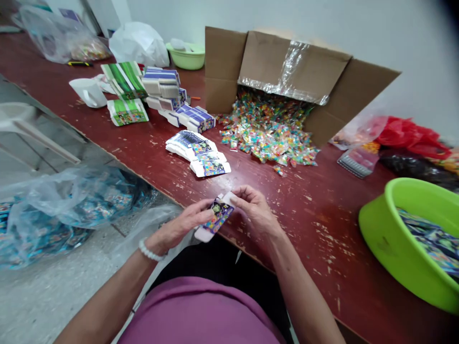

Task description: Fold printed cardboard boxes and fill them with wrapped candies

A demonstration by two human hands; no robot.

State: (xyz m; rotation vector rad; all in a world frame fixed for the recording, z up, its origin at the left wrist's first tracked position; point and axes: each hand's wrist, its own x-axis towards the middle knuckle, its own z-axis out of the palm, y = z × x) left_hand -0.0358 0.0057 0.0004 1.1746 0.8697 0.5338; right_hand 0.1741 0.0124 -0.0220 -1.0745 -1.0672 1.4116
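Observation:
Between my two hands is a small printed candy box point(218, 213), purple with bright round pictures and white end flaps. My left hand point(191, 219) grips its printed side, thumb across the front. With thumb and fingers, my right hand point(253, 203) pinches the white flap at the upper end. Just beyond lies a fanned stack of flat printed boxes point(201, 149) on the red table point(287, 210). Behind that, wrapped candies point(272, 136) spill from a cardboard box point(272, 62) tipped on its side.
A lime green tub point(390, 239) holding printed packs stands at the right. Bundled green boxes point(125, 81), purple boxes point(193, 117) and a white mug point(88, 91) sit at the back left. Plastic bags of blue packs point(82, 200) lie on the floor, near a white stool point(21, 117).

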